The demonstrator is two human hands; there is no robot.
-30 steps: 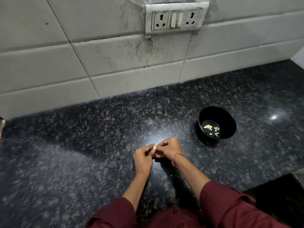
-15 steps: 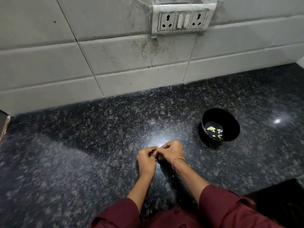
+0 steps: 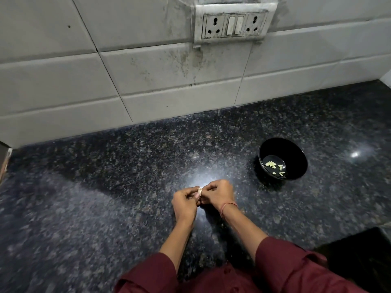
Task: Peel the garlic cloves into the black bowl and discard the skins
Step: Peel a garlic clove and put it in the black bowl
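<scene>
Left hand point(image 3: 184, 203) and right hand point(image 3: 218, 194) meet knuckle to knuckle low over the table point(image 3: 101, 187), both curled tight round one garlic clove point(image 3: 198, 190). I only get a pale sliver of that clove between the thumbs; the rest is buried under the fingers. I can't tell how much skin is on it, or whether the fingertips are pulling at skin or just pinching. Both palms face down and inward, wrists bent slightly, forearms coming up from the bottom edge and converging. Red thread band point(image 3: 228, 206) on the right wrist. Maroon sleeves point(image 3: 285, 269) pushed up the forearms and cut off by the lower frame edge.

Black bowl point(image 3: 296, 154) stands upright on the table, right of and beyond the hands, well apart from them. Peeled cloves point(image 3: 275, 167) lie in its bottom, a handful of small yellowish bits; exact count is hard to make out.

Table is dark speckled stone with a bright glare patch just beyond the hands, and its left part is smeared with blur. A black shape point(image 3: 359, 263) at the lower right corner is cut off, can't say what it is. Behind stands a white tiled wall point(image 3: 63, 85), grimy, with a socket plate point(image 3: 233, 23) carrying two sockets and switches between them, top edge clipped.
</scene>
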